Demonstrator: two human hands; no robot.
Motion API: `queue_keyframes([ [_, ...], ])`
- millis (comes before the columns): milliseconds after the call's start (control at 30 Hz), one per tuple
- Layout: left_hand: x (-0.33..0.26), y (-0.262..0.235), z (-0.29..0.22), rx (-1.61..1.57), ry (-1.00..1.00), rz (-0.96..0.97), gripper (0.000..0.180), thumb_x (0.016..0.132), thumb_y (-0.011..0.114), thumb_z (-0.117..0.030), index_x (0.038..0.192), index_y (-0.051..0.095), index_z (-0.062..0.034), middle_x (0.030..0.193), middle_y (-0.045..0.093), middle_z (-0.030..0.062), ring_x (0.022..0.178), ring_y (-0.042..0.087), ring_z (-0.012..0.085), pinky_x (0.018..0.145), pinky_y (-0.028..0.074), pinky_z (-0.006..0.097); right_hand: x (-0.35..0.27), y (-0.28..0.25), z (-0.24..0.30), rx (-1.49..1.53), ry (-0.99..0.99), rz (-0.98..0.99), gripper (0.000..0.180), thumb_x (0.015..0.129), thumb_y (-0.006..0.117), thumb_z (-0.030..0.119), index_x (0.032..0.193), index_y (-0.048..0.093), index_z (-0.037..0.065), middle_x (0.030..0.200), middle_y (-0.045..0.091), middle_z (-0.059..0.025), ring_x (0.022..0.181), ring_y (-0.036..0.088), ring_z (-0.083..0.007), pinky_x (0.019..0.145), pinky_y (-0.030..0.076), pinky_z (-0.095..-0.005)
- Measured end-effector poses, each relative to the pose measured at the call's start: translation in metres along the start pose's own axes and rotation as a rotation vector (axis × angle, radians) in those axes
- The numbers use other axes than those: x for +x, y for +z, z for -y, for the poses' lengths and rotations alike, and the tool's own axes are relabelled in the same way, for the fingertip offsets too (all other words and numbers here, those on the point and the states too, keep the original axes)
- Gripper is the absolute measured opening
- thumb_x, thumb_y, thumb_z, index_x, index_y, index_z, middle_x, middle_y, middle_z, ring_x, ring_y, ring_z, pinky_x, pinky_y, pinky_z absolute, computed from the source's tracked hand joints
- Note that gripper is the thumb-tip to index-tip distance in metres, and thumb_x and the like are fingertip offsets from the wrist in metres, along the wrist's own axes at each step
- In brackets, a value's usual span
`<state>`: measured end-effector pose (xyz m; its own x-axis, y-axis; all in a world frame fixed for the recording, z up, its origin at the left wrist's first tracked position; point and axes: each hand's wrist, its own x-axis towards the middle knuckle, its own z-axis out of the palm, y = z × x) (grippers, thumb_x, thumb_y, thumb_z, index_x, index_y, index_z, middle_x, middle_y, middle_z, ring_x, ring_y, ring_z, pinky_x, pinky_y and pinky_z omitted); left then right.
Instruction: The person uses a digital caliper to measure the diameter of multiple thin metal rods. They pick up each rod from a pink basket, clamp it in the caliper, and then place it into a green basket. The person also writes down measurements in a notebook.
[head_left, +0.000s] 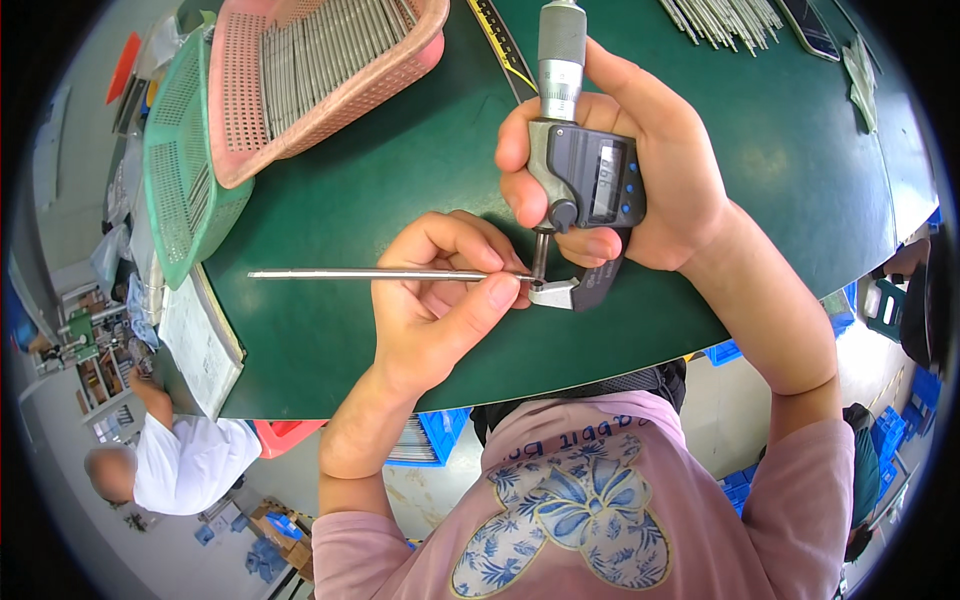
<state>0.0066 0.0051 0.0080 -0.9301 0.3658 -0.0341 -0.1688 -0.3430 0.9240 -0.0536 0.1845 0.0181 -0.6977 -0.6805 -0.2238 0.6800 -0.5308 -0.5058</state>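
My left hand [432, 290] pinches a thin metal rod [350, 273] near its right end, between thumb and fingers. The rod lies roughly level and points out to the left. Its right tip sits at the measuring gap of a digital micrometer [585, 175]; whether the jaws touch it is too small to tell. My right hand [660, 140] is wrapped round the micrometer's dark frame, with the fingers at its left side. The grey thimble stands at the top, and the small display faces up.
A pink basket [235, 130] full of metal rods stands at the upper left, beside a green basket [165, 190]. More rods [722, 22] and a phone [808, 28] lie at the far right of the green table [780, 190]. A booklet [200, 340] lies left; a person in white [195, 465] sits beyond.
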Motion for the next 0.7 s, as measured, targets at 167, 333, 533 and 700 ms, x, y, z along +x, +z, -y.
queue_keyframes([
  [167,-0.0004,0.0012,-0.0013,0.027,0.022,0.016,0.015,0.076,0.056,0.007,0.085,0.047,-0.0003,0.087,0.052,0.0109,0.075,0.055,0.0154,0.065,0.049,0.027,-0.0011,0.0017,0.0021,0.004,0.021,-0.015,0.065,0.087,0.019,0.053,0.087,0.051,-0.004,0.067,0.055,-0.0174,0.033,0.04,-0.0161,0.03,0.035,-0.0221],
  [333,0.0009,-0.0001,0.0004,0.016,0.048,0.068,0.016,0.075,0.056,0.009,0.085,0.047,0.0002,0.086,0.052,0.0113,0.075,0.054,0.0151,0.066,0.048,0.027,-0.0025,0.0072,0.0002,0.115,0.029,0.021,0.066,0.086,0.021,0.055,0.086,0.051,-0.003,0.067,0.055,-0.0171,0.033,0.04,-0.0155,0.03,0.034,-0.0219],
  [533,0.001,-0.0007,0.0002,0.056,0.065,0.085,0.017,0.074,0.057,0.007,0.085,0.047,0.0002,0.086,0.052,0.011,0.077,0.054,0.0151,0.068,0.047,0.027,-0.0022,0.0058,-0.0015,0.08,0.059,-0.054,0.067,0.083,0.026,0.06,0.079,0.053,-0.001,0.063,0.055,-0.0155,0.034,0.039,-0.0141,0.029,0.032,-0.0212],
  [700,0.0,0.0013,-0.0033,0.082,0.001,0.017,0.015,0.075,0.058,0.004,0.085,0.047,0.0007,0.086,0.053,0.0103,0.078,0.055,0.014,0.069,0.047,0.026,-0.001,0.0035,0.0013,-0.093,0.022,-0.045,0.068,0.083,0.027,0.061,0.078,0.054,-0.001,0.062,0.056,-0.0153,0.034,0.039,-0.0135,0.029,0.032,-0.0208],
])
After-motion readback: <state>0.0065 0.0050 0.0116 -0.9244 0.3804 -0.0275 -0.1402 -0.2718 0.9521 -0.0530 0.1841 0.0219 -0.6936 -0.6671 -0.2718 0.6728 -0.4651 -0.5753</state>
